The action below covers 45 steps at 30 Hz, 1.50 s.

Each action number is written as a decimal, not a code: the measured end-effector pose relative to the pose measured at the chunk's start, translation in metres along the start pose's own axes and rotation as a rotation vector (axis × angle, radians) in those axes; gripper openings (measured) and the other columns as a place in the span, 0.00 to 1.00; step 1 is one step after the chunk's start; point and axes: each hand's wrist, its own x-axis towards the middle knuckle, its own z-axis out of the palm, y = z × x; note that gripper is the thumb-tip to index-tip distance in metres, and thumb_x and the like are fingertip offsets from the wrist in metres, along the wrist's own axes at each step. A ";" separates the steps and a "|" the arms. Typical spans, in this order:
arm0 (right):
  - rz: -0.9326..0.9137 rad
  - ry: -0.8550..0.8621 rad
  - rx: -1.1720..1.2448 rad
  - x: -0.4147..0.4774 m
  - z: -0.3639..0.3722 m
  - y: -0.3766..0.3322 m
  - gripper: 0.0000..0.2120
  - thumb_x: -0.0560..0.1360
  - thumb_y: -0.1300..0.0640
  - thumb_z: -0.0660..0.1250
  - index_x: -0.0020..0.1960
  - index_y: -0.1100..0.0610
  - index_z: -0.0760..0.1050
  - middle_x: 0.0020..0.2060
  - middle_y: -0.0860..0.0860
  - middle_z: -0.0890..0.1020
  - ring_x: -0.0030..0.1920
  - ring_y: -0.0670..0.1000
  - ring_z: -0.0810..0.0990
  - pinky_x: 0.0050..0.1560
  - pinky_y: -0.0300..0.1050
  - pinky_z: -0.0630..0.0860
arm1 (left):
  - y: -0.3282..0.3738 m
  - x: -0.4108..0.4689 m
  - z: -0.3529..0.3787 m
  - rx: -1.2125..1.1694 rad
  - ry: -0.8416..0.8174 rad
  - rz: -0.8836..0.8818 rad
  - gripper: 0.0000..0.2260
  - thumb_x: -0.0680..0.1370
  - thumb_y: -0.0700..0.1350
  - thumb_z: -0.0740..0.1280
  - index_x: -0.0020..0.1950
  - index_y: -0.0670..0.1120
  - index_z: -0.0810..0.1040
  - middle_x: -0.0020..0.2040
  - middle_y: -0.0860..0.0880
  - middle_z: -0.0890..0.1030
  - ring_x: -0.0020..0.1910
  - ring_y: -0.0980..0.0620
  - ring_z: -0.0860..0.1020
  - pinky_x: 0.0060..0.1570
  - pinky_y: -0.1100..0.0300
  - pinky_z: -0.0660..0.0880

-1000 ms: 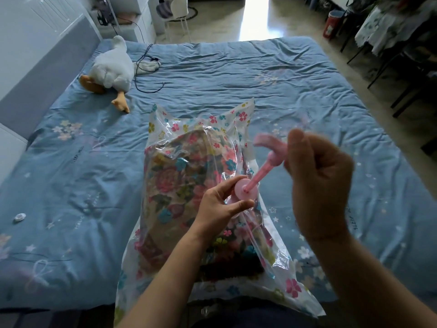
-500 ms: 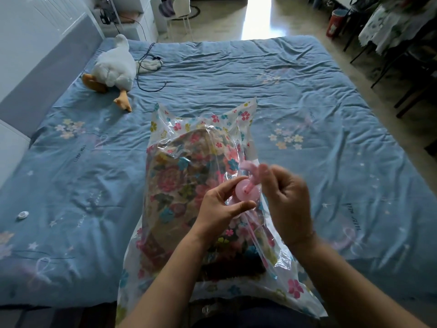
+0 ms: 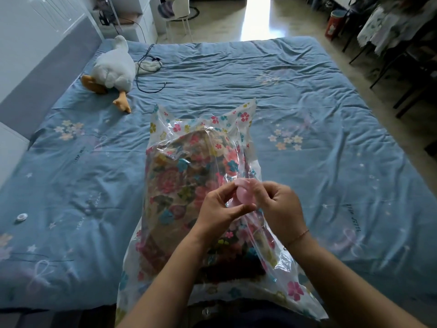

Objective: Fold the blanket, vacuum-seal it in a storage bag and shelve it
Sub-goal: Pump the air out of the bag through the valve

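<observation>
- Head view, looking down: my left hand (image 3: 220, 209) pinches the pink valve (image 3: 243, 194) between thumb and curled fingers, from its left edge.
- My right hand (image 3: 281, 207) meets it from the other side, fingers curled onto the valve's upper right rim; the fingertips are blurred, so I cannot tell exactly how they sit.
- The valve sits on the storage bag (image 3: 246, 114), a clear plastic one printed with small flowers, lying lengthwise on the bed (image 3: 319, 110) just in front of me.
- The folded blanket (image 3: 177, 178), floral, fills the inside of the bag; the plastic lies loose and crinkled over it.
- A thin bracelet (image 3: 296, 239) circles my right wrist.
- Far left on the blue cover lie a plush goose (image 3: 113, 69) and, beside it, a black cable (image 3: 147, 67).
- A small white round piece (image 3: 21, 217) rests near the bed's left edge.
</observation>
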 end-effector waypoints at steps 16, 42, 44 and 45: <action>-0.217 0.172 0.205 0.018 -0.022 -0.043 0.23 0.76 0.49 0.66 0.32 0.67 0.77 0.19 0.46 0.71 0.22 0.42 0.65 0.26 0.38 0.63 | 0.003 0.007 -0.003 -0.010 -0.010 -0.018 0.25 0.67 0.35 0.76 0.64 0.46 0.78 0.60 0.46 0.82 0.59 0.50 0.80 0.60 0.59 0.77; -0.308 0.210 0.260 0.018 -0.023 -0.057 0.23 0.78 0.51 0.64 0.31 0.67 0.76 0.19 0.45 0.68 0.23 0.43 0.63 0.28 0.38 0.61 | -0.001 0.007 -0.005 -0.026 0.014 -0.014 0.25 0.67 0.32 0.76 0.62 0.47 0.78 0.59 0.46 0.82 0.60 0.49 0.80 0.61 0.60 0.76; -0.379 0.230 0.304 0.018 -0.022 -0.058 0.27 0.78 0.49 0.63 0.31 0.71 0.72 0.22 0.46 0.73 0.24 0.45 0.66 0.29 0.38 0.63 | -0.003 0.006 -0.004 -0.017 0.008 -0.012 0.25 0.67 0.33 0.76 0.60 0.49 0.78 0.59 0.47 0.82 0.59 0.51 0.80 0.61 0.60 0.76; -0.340 0.219 0.281 0.015 -0.016 -0.046 0.29 0.78 0.46 0.63 0.31 0.70 0.71 0.23 0.49 0.77 0.24 0.48 0.69 0.30 0.40 0.67 | -0.003 0.005 -0.004 -0.018 0.006 -0.012 0.25 0.67 0.34 0.76 0.62 0.48 0.78 0.59 0.47 0.82 0.59 0.50 0.80 0.61 0.59 0.76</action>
